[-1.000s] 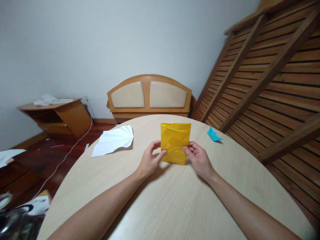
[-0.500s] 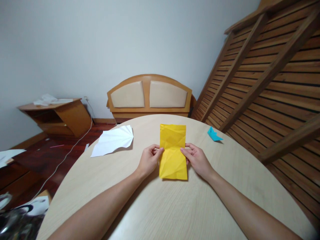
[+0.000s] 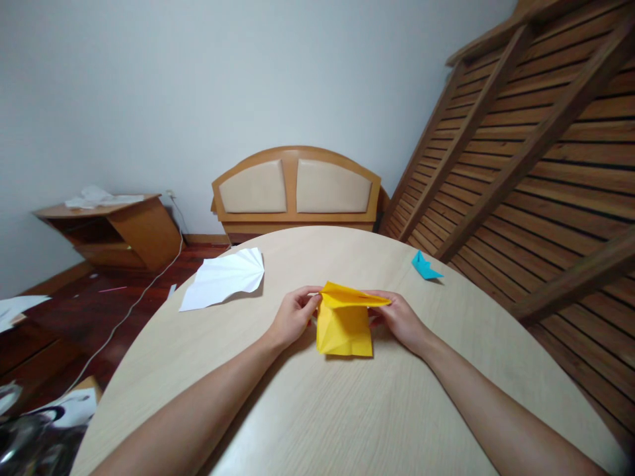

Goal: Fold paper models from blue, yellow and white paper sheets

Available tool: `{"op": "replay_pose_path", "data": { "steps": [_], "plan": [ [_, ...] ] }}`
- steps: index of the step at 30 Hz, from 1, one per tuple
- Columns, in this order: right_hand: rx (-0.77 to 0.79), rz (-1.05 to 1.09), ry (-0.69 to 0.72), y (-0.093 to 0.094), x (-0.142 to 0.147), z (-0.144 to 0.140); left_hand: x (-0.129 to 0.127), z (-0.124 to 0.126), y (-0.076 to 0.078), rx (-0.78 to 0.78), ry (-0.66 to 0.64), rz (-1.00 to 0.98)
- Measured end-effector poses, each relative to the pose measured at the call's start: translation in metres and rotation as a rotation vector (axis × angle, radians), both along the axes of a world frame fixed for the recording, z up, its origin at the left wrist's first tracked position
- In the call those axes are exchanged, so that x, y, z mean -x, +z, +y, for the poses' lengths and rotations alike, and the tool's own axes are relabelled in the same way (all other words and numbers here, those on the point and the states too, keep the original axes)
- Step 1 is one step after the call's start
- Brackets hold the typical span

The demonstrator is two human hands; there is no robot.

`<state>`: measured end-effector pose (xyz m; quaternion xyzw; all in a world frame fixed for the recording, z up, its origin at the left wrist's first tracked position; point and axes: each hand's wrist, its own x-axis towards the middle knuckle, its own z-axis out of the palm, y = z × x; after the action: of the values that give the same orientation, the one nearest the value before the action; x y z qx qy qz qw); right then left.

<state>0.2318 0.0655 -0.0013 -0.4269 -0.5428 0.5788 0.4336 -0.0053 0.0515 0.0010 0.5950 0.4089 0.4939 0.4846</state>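
Note:
A creased yellow paper [image 3: 344, 325] lies near the middle of the round light-wood table [image 3: 317, 410]. Its far half is lifted and folded toward me, seen almost edge-on. My left hand [image 3: 294, 317] pinches the paper's left edge at the fold. My right hand [image 3: 401, 318] pinches the right edge, partly hidden behind the raised flap. The near half of the paper rests flat on the table.
A pleated white paper [image 3: 225, 277] lies at the table's far left and a small blue folded paper [image 3: 424, 266] at the far right. Beyond stand a wooden headboard [image 3: 296, 188], a slatted bed frame [image 3: 526, 152] leaning right, and a low wooden stand [image 3: 112, 228].
The yellow paper first stood upright between my hands, then was laid flat and long on the table. Now its far half is swung up and over toward me.

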Motion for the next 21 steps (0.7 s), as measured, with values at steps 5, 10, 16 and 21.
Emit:
{"op": "replay_pose_path", "data": {
  "steps": [5, 10, 16, 21],
  "plan": [
    [0.073, 0.037, 0.010, 0.004, -0.001, -0.003, 0.002, 0.002, -0.008, 0.020, 0.017, 0.033],
    [0.008, 0.030, 0.007, 0.004, 0.001, -0.004, 0.001, 0.000, -0.008, -0.024, 0.026, 0.064],
    [-0.085, -0.077, -0.084, 0.003, 0.008, -0.005, -0.003, -0.008, 0.001, -0.108, 0.030, 0.114],
    [-0.226, -0.130, -0.142, 0.007, 0.013, -0.010, -0.009, -0.009, -0.001, -0.043, 0.071, 0.098]
  ]
}}
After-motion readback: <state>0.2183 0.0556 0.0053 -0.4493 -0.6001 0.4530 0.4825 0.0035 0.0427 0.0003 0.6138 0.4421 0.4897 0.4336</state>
